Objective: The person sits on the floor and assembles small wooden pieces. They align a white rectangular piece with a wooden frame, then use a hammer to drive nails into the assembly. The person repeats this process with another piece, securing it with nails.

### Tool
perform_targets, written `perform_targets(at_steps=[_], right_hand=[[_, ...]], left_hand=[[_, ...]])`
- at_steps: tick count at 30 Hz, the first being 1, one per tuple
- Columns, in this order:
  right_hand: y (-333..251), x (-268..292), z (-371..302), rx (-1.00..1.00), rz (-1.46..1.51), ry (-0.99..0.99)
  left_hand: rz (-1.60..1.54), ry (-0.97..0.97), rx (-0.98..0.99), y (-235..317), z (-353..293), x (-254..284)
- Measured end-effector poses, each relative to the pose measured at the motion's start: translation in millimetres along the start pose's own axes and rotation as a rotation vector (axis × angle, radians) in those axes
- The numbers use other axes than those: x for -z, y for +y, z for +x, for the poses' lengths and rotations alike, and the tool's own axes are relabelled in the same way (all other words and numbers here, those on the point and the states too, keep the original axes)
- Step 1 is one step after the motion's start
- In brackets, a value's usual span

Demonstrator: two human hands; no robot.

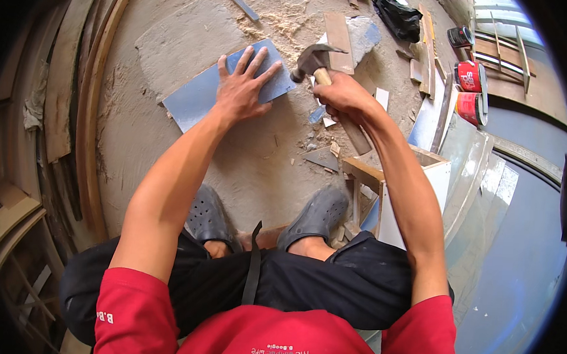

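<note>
Near: grey clogs (315, 211), floor (259, 157) dusty. Fwd, R hand (345, 96) wrapped round claw hammer (314, 59), well up handle nr head; prob. head-heavy. L hand (242, 90) splayed flat atop blue tile (195, 98), not clasping; tile lies partly over grey slab (181, 46). Looks stiff, poss. brittle, slick; take by long edges. Beyond: sawdust (287, 19).

A red short-sleeved shirt (270, 331), lettered on front and left sleeve (136, 294), is worn with black trousers (339, 284), dark strap (253, 267) and grey perforated clogs (317, 210).
</note>
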State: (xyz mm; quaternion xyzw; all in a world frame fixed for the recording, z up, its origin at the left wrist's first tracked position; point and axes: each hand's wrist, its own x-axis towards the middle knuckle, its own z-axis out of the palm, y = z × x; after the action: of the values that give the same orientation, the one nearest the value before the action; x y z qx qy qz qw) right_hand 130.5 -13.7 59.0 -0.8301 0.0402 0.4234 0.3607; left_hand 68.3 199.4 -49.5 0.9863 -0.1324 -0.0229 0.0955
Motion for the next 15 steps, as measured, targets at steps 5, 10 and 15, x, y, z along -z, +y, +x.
perform_targets(at_steps=[5, 10, 15], right_hand=[[9, -14, 1, 0.033, 0.021, 0.051], [22, -32, -5, 0.088, 0.3, 0.199], [57, -47, 17, 0.176, 0.318, 0.454]], left_hand=[[0.015, -0.006, -0.015, 3, 1, 0], [0.03, -0.017, -0.029, 2, 0, 0], [0.001, 0.052, -0.057, 3, 0, 1]])
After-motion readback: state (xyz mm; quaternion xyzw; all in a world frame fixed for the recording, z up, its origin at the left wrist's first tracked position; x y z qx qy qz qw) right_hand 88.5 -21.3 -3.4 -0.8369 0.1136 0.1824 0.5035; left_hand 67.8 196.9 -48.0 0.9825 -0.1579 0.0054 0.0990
